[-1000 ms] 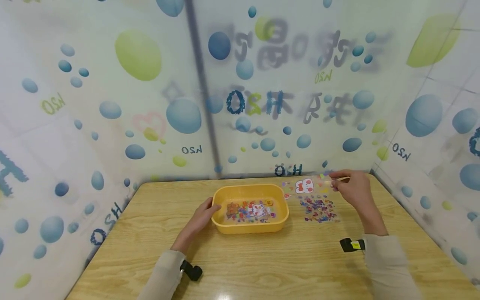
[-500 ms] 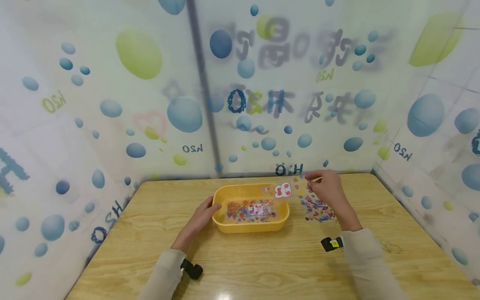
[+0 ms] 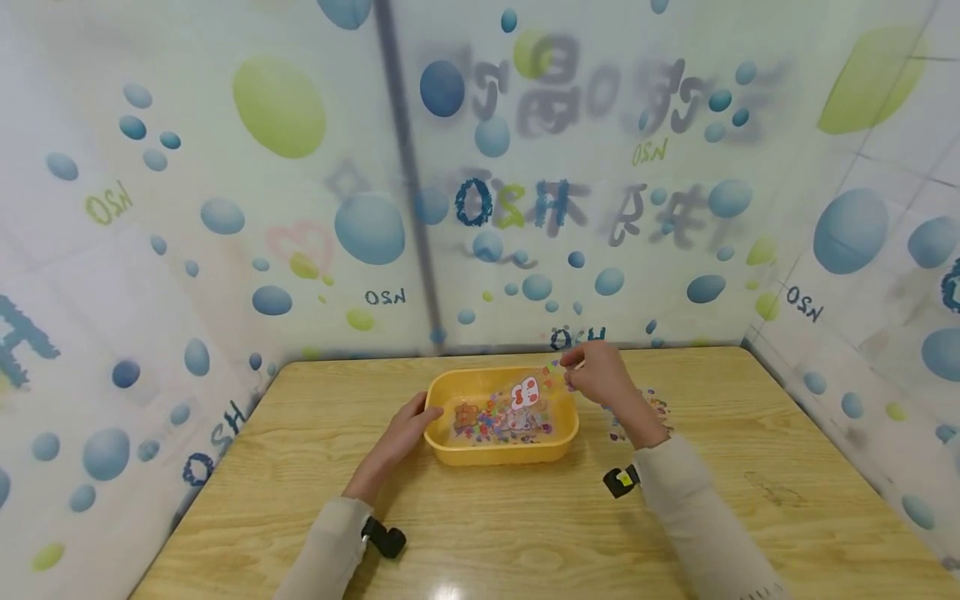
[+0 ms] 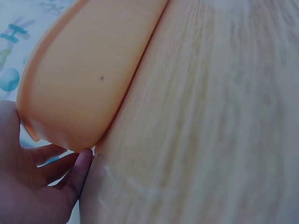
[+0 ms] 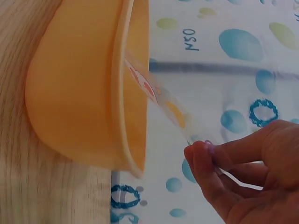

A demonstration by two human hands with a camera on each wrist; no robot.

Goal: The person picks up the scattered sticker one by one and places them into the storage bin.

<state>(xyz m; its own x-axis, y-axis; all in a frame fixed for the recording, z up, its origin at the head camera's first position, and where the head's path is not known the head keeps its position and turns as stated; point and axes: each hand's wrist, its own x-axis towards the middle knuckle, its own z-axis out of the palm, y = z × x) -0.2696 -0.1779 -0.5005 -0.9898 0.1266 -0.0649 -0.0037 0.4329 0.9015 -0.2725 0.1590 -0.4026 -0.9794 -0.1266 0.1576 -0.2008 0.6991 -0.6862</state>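
A yellow basin (image 3: 501, 455) stands on the table, with colourful stickers (image 3: 480, 423) lying inside. My left hand (image 3: 402, 429) grips its left end, thumb over the rim; in the left wrist view the fingers of the left hand (image 4: 44, 179) rest against the outer wall. My right hand (image 3: 603, 379) pinches the edge of a clear sticker sheet (image 3: 527, 392) with a white rabbit-like figure, tilted over the basin's right part. The right wrist view shows thumb and fingertips of the right hand (image 5: 252, 168) on the sheet's end, its far part behind the basin rim.
Another sheet of small purple and multicoloured stickers (image 3: 660, 406) lies on the table (image 3: 480, 525) right of the basin, partly hidden by my right forearm. A patterned curtain (image 3: 360, 325) with bubbles and letters rises behind the table.
My right hand has moved left with the rabbit sheet, from beyond the basin's right side to over its inside. The left hand and the basin look unmoved.
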